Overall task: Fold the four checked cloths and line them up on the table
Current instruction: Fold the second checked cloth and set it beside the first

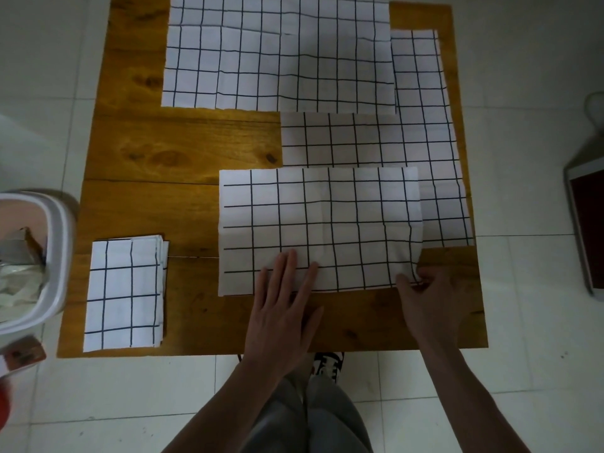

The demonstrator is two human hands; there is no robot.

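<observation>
Four white cloths with a dark check lie on the wooden table [183,148]. One folded cloth [124,292] sits as a small stack at the near left. A half-folded cloth [320,223] lies in front of me. My left hand [281,308] presses flat on its near edge with straight fingers. My right hand [428,295] pinches its near right corner. Under it, an unfolded cloth [425,142] spreads along the right side. Another unfolded cloth [261,53] covers the far part of the table.
A white bin [55,256] with crumpled contents stands on the floor left of the table. A flat dark-red object with a white frame [588,217] lies on the tiles at the right. My legs and a shoe [328,364] are below the table's near edge.
</observation>
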